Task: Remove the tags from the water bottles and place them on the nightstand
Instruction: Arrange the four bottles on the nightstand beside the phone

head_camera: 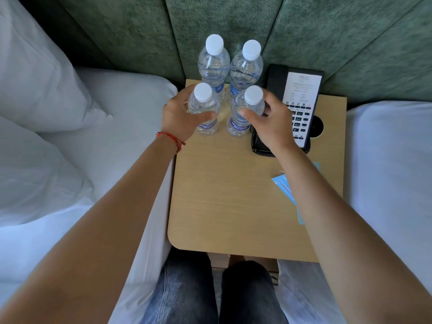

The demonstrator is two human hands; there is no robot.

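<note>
1. White-sheeted beds [98, 127] with pillows flank the scene on both sides; a green padded fabric headboard [233, 24] stands behind.
2. Light wooden rectangular desk [222, 195] with rounded corners, serving as the nightstand, carries every item below.
3. Black corded telephone [301, 106] with a white printed faceplate lies at the desk's rear right.
4. Four clear plastic water bottles with white screw caps stand upright in a tight square at the rear: back-left bottle [214, 64], back-right bottle [245, 69], front-left bottle [205, 111], front-right bottle [243, 113].
5. Left hand [180, 115], a red string bracelet [171, 139] at its wrist, wraps fingers and thumb round the front-left bottle.
6. Right hand [268, 122] likewise grips the front-right bottle, thumb across its front; the hands are apart, one bottle each.
7. Light-blue paper tags [284, 185] lie flat near the desk's right edge, partly hidden beneath the right forearm, well apart from the bottles.
</note>
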